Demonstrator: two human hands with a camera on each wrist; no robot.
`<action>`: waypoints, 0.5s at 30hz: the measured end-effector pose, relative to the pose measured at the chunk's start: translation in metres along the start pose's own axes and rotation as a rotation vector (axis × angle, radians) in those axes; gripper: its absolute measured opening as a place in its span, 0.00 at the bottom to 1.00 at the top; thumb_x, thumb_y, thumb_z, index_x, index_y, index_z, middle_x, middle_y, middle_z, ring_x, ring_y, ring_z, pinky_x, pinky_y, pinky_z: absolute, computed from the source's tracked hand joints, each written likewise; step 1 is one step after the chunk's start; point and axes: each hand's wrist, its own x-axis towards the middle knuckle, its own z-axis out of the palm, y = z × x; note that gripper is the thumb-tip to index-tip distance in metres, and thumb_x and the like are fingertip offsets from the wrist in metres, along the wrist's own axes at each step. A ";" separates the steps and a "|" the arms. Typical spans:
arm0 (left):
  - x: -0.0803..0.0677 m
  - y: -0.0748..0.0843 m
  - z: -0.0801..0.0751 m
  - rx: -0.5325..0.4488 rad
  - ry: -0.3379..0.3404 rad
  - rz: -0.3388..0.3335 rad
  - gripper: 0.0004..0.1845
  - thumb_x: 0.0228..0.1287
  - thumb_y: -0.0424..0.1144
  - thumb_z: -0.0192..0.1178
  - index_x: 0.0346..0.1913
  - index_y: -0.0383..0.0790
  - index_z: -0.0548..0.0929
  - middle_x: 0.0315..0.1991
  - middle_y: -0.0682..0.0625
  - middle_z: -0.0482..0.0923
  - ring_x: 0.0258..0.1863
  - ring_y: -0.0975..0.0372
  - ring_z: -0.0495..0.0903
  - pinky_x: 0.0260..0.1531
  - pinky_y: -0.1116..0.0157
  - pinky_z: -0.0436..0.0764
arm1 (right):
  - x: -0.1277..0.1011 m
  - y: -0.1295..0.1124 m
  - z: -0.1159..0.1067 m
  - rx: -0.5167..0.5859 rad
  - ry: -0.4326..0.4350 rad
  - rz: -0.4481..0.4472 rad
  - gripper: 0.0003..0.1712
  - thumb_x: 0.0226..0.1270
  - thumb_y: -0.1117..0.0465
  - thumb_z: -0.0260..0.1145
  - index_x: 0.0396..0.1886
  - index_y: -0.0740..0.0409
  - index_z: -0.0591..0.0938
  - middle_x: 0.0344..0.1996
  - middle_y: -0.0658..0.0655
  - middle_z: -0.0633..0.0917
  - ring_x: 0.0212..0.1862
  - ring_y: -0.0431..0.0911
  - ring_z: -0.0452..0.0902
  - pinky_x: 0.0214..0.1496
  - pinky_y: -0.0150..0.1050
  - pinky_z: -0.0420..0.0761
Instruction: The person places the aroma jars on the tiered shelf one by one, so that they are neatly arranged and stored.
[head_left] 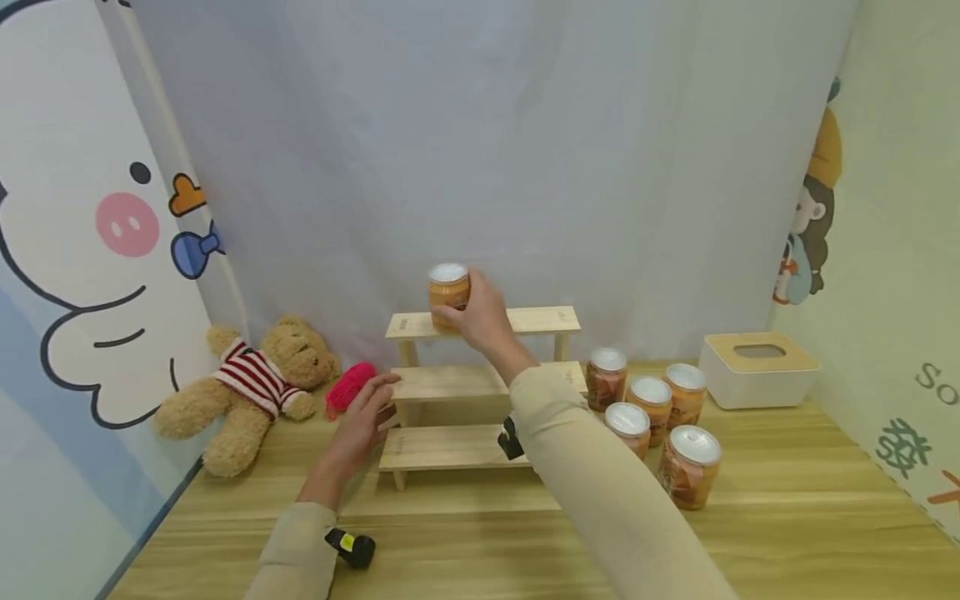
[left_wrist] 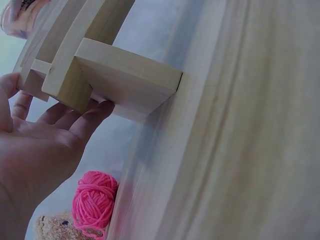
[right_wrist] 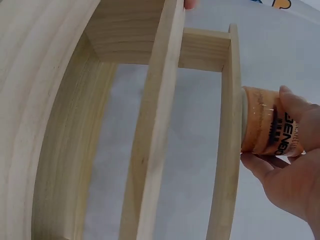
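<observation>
Orange and cylindrical, a white-lidded can is gripped by the right hand, its base set on the top step of the pale wooden rack. The rack's left end is touched by the straight, relaxed fingers of the left hand, a fuzzy pink yarn ball lying just beyond.

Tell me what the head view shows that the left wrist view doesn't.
Only the head view shows the right hand gripping an orange can at the rack's top step, five more cans and a white tissue box. Only the left wrist view shows the left hand's fingertips touching the rack's leg. Both show the wooden rack, pink yarn and teddy bear.
</observation>
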 end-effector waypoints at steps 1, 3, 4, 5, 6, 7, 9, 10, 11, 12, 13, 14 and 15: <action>0.000 0.000 0.000 0.000 0.005 -0.002 0.25 0.81 0.50 0.44 0.71 0.41 0.60 0.72 0.40 0.54 0.71 0.43 0.56 0.61 0.48 0.66 | 0.000 0.002 0.000 0.001 -0.015 -0.010 0.43 0.62 0.57 0.76 0.71 0.63 0.64 0.59 0.62 0.77 0.60 0.54 0.74 0.60 0.47 0.74; 0.000 0.000 -0.001 0.001 0.010 0.001 0.24 0.81 0.50 0.44 0.70 0.41 0.60 0.71 0.40 0.55 0.70 0.44 0.58 0.60 0.49 0.67 | 0.000 0.006 0.000 0.012 -0.048 -0.004 0.46 0.62 0.59 0.76 0.74 0.61 0.61 0.60 0.62 0.76 0.61 0.55 0.74 0.62 0.49 0.73; 0.001 0.000 -0.001 -0.001 0.010 0.004 0.25 0.81 0.51 0.44 0.71 0.41 0.60 0.71 0.40 0.56 0.70 0.44 0.58 0.60 0.50 0.68 | 0.000 0.007 0.001 0.018 -0.060 0.004 0.46 0.62 0.59 0.76 0.74 0.61 0.60 0.61 0.63 0.76 0.61 0.55 0.73 0.62 0.49 0.72; 0.001 0.000 -0.001 -0.004 0.009 0.007 0.25 0.81 0.51 0.45 0.70 0.41 0.60 0.70 0.40 0.57 0.70 0.44 0.59 0.59 0.50 0.68 | 0.000 0.009 0.001 0.022 -0.073 0.017 0.47 0.62 0.59 0.76 0.74 0.61 0.60 0.61 0.63 0.76 0.61 0.56 0.73 0.62 0.50 0.72; 0.001 0.000 -0.001 -0.007 0.007 0.010 0.25 0.81 0.51 0.45 0.71 0.41 0.60 0.70 0.39 0.57 0.70 0.44 0.59 0.59 0.50 0.68 | 0.000 0.010 0.001 0.021 -0.085 0.031 0.46 0.62 0.59 0.75 0.74 0.61 0.60 0.61 0.63 0.76 0.61 0.56 0.73 0.62 0.50 0.72; 0.001 0.001 -0.002 -0.010 0.006 0.013 0.25 0.81 0.51 0.45 0.71 0.41 0.60 0.69 0.39 0.57 0.70 0.44 0.59 0.60 0.50 0.68 | 0.000 0.011 0.001 0.018 -0.100 0.048 0.45 0.63 0.58 0.75 0.73 0.61 0.61 0.61 0.63 0.76 0.61 0.56 0.73 0.62 0.50 0.72; 0.001 0.001 -0.002 -0.004 0.005 0.015 0.25 0.81 0.51 0.44 0.71 0.41 0.60 0.70 0.40 0.56 0.70 0.44 0.58 0.61 0.49 0.67 | 0.000 0.012 0.001 0.003 -0.127 0.085 0.43 0.65 0.55 0.73 0.72 0.62 0.62 0.61 0.63 0.76 0.61 0.56 0.74 0.62 0.50 0.72; 0.001 0.001 -0.002 -0.001 0.004 0.014 0.26 0.81 0.51 0.44 0.71 0.41 0.59 0.71 0.40 0.55 0.71 0.44 0.57 0.61 0.49 0.66 | -0.001 0.012 0.001 -0.012 -0.141 0.102 0.41 0.66 0.54 0.72 0.71 0.62 0.63 0.60 0.62 0.77 0.61 0.55 0.74 0.62 0.50 0.73; 0.001 0.001 -0.002 0.001 0.002 0.011 0.25 0.81 0.51 0.44 0.71 0.41 0.59 0.72 0.40 0.54 0.71 0.43 0.56 0.62 0.48 0.66 | -0.001 0.013 0.001 -0.041 -0.154 0.113 0.39 0.67 0.52 0.71 0.70 0.62 0.65 0.59 0.61 0.78 0.60 0.55 0.74 0.62 0.51 0.73; 0.000 0.001 -0.002 0.006 -0.003 0.007 0.25 0.81 0.51 0.44 0.71 0.41 0.59 0.73 0.40 0.53 0.71 0.43 0.55 0.62 0.48 0.65 | -0.002 0.013 0.000 -0.068 -0.164 0.123 0.37 0.68 0.50 0.71 0.69 0.61 0.66 0.58 0.61 0.78 0.59 0.54 0.75 0.61 0.51 0.73; 0.000 0.000 -0.002 0.011 -0.003 0.003 0.25 0.81 0.51 0.43 0.71 0.41 0.59 0.73 0.40 0.52 0.72 0.44 0.55 0.62 0.48 0.65 | -0.003 0.013 0.000 -0.093 -0.172 0.130 0.36 0.68 0.49 0.70 0.68 0.61 0.68 0.57 0.60 0.79 0.59 0.54 0.75 0.61 0.51 0.73; 0.000 0.000 -0.002 0.013 -0.004 0.000 0.25 0.81 0.51 0.43 0.72 0.41 0.59 0.73 0.41 0.51 0.72 0.44 0.55 0.61 0.48 0.66 | -0.004 0.013 -0.001 -0.117 -0.179 0.133 0.35 0.68 0.49 0.70 0.67 0.60 0.69 0.57 0.59 0.79 0.58 0.54 0.76 0.61 0.51 0.73; -0.001 0.000 -0.001 0.013 -0.004 -0.002 0.25 0.81 0.51 0.43 0.72 0.41 0.59 0.73 0.41 0.51 0.72 0.44 0.55 0.61 0.49 0.66 | -0.005 0.014 -0.001 -0.140 -0.184 0.137 0.34 0.68 0.50 0.70 0.66 0.60 0.70 0.56 0.59 0.80 0.58 0.54 0.76 0.61 0.51 0.73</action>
